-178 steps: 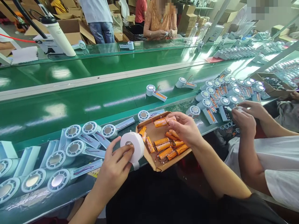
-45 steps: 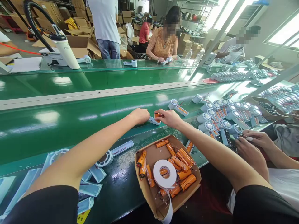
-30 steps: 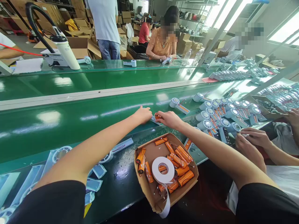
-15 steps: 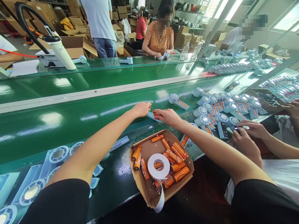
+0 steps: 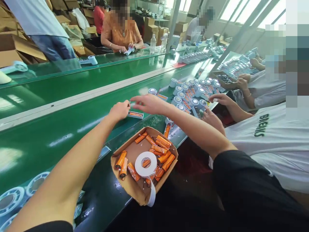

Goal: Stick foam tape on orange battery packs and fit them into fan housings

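Observation:
My left hand [image 5: 120,110] is closed in a pinch over the belt, near the left end of a pale handle shell [image 5: 142,116]. What its fingertips hold is too small to make out. An orange battery pack [image 5: 135,114] lies inside that shell. Just above it, my right hand [image 5: 149,103] has its fingers stretched out toward the left fingertips, with no battery in them. Below both hands stands a cardboard box [image 5: 114,167] holding several orange battery packs [image 5: 164,141] and a roll of white tape [image 5: 138,164], its loose end hanging over the edge.
Several fan units [image 5: 179,100] with round heads cluster at the right, where a co-worker's hands [image 5: 214,120] are busy. More fan heads [image 5: 9,199] lie at lower left. The green belt [image 5: 79,103] runs across; a person in orange [image 5: 120,30] works beyond it.
The view has swung right. The battery that my right hand held now lies in the handle shell, and that hand has let go, its fingers extended. My left hand stays pinched close by.

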Available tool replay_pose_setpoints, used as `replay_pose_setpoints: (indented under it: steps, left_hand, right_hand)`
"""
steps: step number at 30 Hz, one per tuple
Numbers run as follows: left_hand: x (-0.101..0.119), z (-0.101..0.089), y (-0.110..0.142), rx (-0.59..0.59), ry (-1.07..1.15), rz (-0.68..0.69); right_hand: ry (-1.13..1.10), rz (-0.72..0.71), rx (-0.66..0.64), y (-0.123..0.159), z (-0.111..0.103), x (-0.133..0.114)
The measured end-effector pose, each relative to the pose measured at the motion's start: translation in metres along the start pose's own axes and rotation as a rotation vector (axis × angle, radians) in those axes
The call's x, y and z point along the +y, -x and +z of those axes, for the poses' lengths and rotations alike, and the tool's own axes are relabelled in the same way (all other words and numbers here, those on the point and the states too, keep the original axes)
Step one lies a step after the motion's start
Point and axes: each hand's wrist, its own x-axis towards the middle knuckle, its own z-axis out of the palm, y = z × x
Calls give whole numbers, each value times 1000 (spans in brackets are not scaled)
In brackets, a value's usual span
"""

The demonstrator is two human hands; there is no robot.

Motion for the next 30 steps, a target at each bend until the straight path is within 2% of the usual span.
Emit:
replay_pose_setpoints:
  steps: [2, 4, 6, 8, 11, 13, 14, 15, 17, 18, 20, 22, 24, 26, 28, 30]
  left_hand:
    - [11, -11, 25, 62, 38, 107]
    - [24, -16, 70, 42, 74, 287]
    - [39, -10, 126, -92, 94, 501]
    - [53, 4, 180, -197, 43, 668]
    - [67, 23, 233, -135, -98, 653]
    - [71, 21, 248, -52, -79, 610]
    - [71, 16, 253, 7, -43, 606]
    - [71, 7, 257, 83, -8, 604]
    - [68, -12, 268, 238, 45, 589]
    - [66, -21, 276, 295, 52, 573]
    - [56, -33, 293, 369, 43, 521]
    - [43, -36, 311, 443, 17, 424]
    - [29, -34, 329, 524, -19, 291]
    - [18, -29, 344, 603, -45, 161]
    - [13, -24, 353, 634, -51, 98]
    - [13, -18, 357, 635, -41, 114]
  right_hand:
    - [-44, 2, 50, 58, -21, -3]
    - [-176, 4, 120, 126, -23, -5]
    - [-328, 37, 155, 189, -7, -9]
    - [-449, 97, 203, 237, 18, -17]
    - [-609, 140, 307, 269, 52, -37]
    - [-744, 190, 378, 270, 65, -52]
    - [-841, 227, 362, 265, 67, -59]
    - [-955, 258, 292, 260, 68, -68]
    - [-1143, 262, -3, 248, 67, -86]
    - [-1183, 215, -166, 243, 65, -96]
    - [-1157, 61, -393, 236, 61, -115]
    - [-1036, -142, -529, 232, 58, -127]
    - [-849, -359, -631, 226, 56, -127]
    - [-567, -438, -621, 208, 58, -116]
    - [-282, -329, -475, 179, 63, -97]
    - [-14, -188, -328, 146, 70, -76]
